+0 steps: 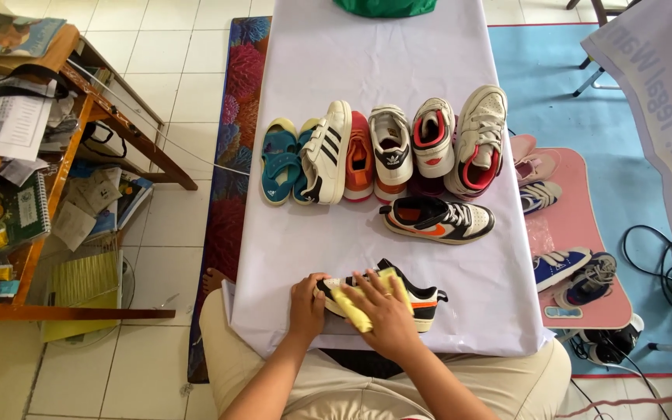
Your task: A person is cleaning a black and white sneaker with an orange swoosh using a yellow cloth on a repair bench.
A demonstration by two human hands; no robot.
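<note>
A small white, black and orange sneaker (421, 299) lies on its side at the near edge of the table covered in white cloth (383, 62). My left hand (308, 305) grips its toe end. My right hand (383, 313) presses a yellow cloth (351, 305) flat against the shoe's side. The matching sneaker (439, 219) lies on its side a little farther up the table. Behind it stands a row of small shoes (390, 148): teal sandals, white striped sneakers, an orange shoe and white-and-red high-tops.
A green object (385, 6) sits at the table's far end. More small shoes (561, 268) lie on a pink mat (577, 225) on the right floor, with cables (663, 264) beyond. A cluttered wooden shelf (25, 194) stands left.
</note>
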